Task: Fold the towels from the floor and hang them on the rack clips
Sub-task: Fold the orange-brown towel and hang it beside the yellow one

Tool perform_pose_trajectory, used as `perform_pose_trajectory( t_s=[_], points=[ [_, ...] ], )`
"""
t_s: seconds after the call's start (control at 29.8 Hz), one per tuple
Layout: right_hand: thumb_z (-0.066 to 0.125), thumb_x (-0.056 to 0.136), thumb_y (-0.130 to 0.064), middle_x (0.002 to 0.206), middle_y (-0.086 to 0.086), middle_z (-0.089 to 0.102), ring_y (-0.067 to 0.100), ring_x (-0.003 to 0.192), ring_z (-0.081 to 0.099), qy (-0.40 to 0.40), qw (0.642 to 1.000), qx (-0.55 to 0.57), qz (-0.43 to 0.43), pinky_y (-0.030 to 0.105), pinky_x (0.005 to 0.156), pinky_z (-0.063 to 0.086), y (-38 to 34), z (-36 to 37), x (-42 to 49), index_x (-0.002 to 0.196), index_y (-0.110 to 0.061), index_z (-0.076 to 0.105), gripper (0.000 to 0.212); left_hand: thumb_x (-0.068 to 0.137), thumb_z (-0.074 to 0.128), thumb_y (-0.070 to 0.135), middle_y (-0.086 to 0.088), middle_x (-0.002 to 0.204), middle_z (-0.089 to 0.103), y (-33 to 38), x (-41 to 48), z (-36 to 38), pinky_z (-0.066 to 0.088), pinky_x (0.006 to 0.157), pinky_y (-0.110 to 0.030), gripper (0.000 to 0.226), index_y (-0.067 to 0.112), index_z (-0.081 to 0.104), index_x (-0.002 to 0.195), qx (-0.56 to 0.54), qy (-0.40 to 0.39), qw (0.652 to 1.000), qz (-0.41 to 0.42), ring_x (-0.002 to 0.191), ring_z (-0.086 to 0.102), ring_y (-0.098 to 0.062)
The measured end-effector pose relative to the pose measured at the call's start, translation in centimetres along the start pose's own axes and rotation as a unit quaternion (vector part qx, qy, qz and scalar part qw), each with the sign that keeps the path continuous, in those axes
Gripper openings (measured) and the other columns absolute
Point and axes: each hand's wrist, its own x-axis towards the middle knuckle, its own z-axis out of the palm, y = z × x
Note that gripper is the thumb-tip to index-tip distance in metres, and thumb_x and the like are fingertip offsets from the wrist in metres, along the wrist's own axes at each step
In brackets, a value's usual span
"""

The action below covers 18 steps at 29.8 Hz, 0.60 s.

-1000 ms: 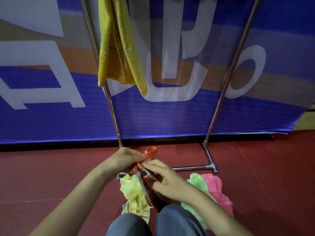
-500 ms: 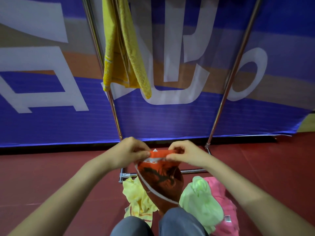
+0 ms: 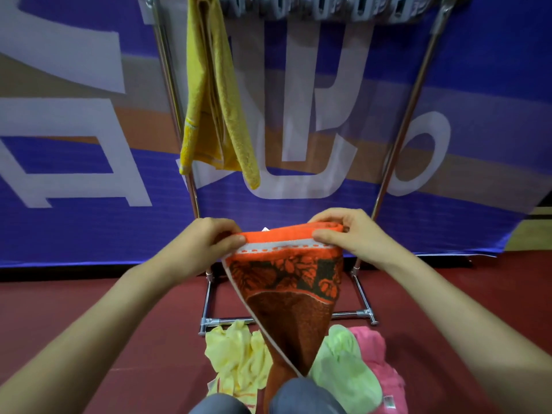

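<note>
Two hands work here. The left grip [image 3: 209, 243] and the right grip [image 3: 352, 234] each pinch one end of the top edge of a single orange towel [image 3: 286, 294], thumb on the near face and fingers curled over the far side. That folded edge runs left to right, about level. The towel's long axis hangs straight down from it, the cloth narrowing towards the person's two knees [image 3: 304, 395]. It is held in the air in front of the rack [image 3: 409, 121], between the rack's two uprights.

Below it, three more towels lie crumpled on the floor [image 3: 89, 309]: a pale yellow towel [image 3: 236, 357] on the left, then a light green towel [image 3: 343, 366] and a pink towel [image 3: 382, 363] on the right. One golden yellow towel [image 3: 215, 94] hangs lengthwise from the rack beside the left upright. A row of grey clips [image 3: 298, 7] lines the top bar, too blurred to count. A blue banner [image 3: 74, 144] stands behind the rack.
</note>
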Motion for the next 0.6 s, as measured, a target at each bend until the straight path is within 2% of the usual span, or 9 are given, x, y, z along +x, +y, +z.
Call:
perform_pose_trajectory(
  t_s=[0.07,0.17,0.23,0.3,0.37,0.44,0.47,0.54,0.6],
  points=[
    [0.065,0.076,0.003,0.071,-0.006,0.063,-0.007,0.060,0.059,-0.020,1.000,0.014,0.015,0.005,0.061,0.045,0.2,-0.2,-0.4,0.086,-0.017,0.064,0.023,0.087,0.054,0.022,-0.006,0.076,0.065,0.1,-0.3,-0.1,0.047,0.067,-0.031,0.013,0.019,0.060,0.077,-0.001,0.031,1.000,0.004,0.078,0.057,-0.012],
    [0.066,0.075,0.003,0.062,-0.009,0.067,-0.006,0.059,0.062,0.020,1.000,-0.017,0.014,0.006,0.061,0.047,-0.1,-0.5,-0.5,0.078,-0.021,0.063,0.024,0.088,0.054,0.023,-0.006,0.075,0.063,0.9,-0.4,-0.5,0.046,0.067,-0.032,0.016,0.010,0.062,0.082,0.030,0.085,0.996,0.025,0.070,0.058,-0.016],
    [0.064,0.075,0.005,0.054,-0.017,0.067,-0.008,0.055,0.060,0.089,0.995,-0.018,-0.034,0.005,0.059,0.047,-1.8,-1.1,0.1,0.075,-0.023,0.061,0.027,0.088,0.052,0.028,-0.004,0.073,0.058,2.4,0.0,-1.8,0.041,0.063,-0.023,0.021,0.010,0.060,0.081,0.050,0.146,0.986,0.065,0.066,0.055,-0.017],
    [0.062,0.077,0.004,0.054,-0.023,0.065,-0.010,0.055,0.058,0.155,0.982,0.001,-0.107,0.004,0.060,0.046,-4.6,-2.2,1.0,0.079,-0.021,0.061,0.025,0.084,0.049,0.032,0.001,0.068,0.053,4.3,0.5,-4.2,0.035,0.056,-0.014,0.022,0.013,0.060,0.082,0.054,0.231,0.965,0.110,0.060,0.049,-0.010],
    [0.060,0.081,0.000,0.053,-0.023,0.064,-0.010,0.054,0.057,0.187,0.970,0.018,-0.156,0.005,0.057,0.046,-7.1,-3.2,1.5,0.078,-0.022,0.060,0.022,0.082,0.051,0.030,0.006,0.066,0.051,5.7,0.8,-6.5,0.035,0.056,-0.009,0.015,0.017,0.059,0.084,0.038,0.289,0.947,0.132,0.059,0.048,-0.003],
    [0.059,0.083,-0.004,0.050,-0.024,0.061,-0.010,0.050,0.053,0.185,0.970,-0.028,-0.155,0.005,0.053,0.044,-7.7,-3.1,2.0,0.074,-0.023,0.060,0.021,0.082,0.056,0.028,0.002,0.067,0.052,5.6,0.8,-7.1,0.038,0.058,-0.016,0.015,0.014,0.061,0.084,0.053,0.281,0.950,0.128,0.060,0.049,-0.004],
    [0.059,0.083,-0.004,0.049,-0.024,0.060,-0.010,0.048,0.052,0.167,0.974,-0.060,-0.139,0.004,0.052,0.042,-7.2,-2.8,2.2,0.074,-0.019,0.062,0.017,0.083,0.059,0.027,-0.002,0.068,0.054,5.0,0.9,-6.7,0.037,0.056,-0.024,0.017,0.010,0.061,0.083,0.074,0.255,0.957,0.115,0.062,0.049,-0.010],
    [0.058,0.083,-0.004,0.049,-0.026,0.060,-0.011,0.049,0.051,0.141,0.978,-0.101,-0.118,0.006,0.054,0.042,-6.5,-2.3,2.0,0.079,-0.012,0.063,0.010,0.083,0.060,0.026,-0.009,0.071,0.058,4.0,0.6,-5.7,0.035,0.057,-0.030,0.020,0.006,0.062,0.082,0.077,0.215,0.970,0.084,0.066,0.052,-0.020],
    [0.058,0.083,-0.003,0.051,-0.028,0.060,-0.012,0.051,0.053,0.137,0.976,-0.105,-0.131,0.004,0.056,0.042,-6.7,-2.2,1.7,0.080,-0.013,0.061,0.011,0.081,0.058,0.032,-0.007,0.069,0.059,3.8,-0.1,-5.5,0.038,0.059,-0.026,0.025,0.007,0.062,0.080,0.057,0.217,0.971,0.084,0.064,0.053,-0.011]
  ],
)
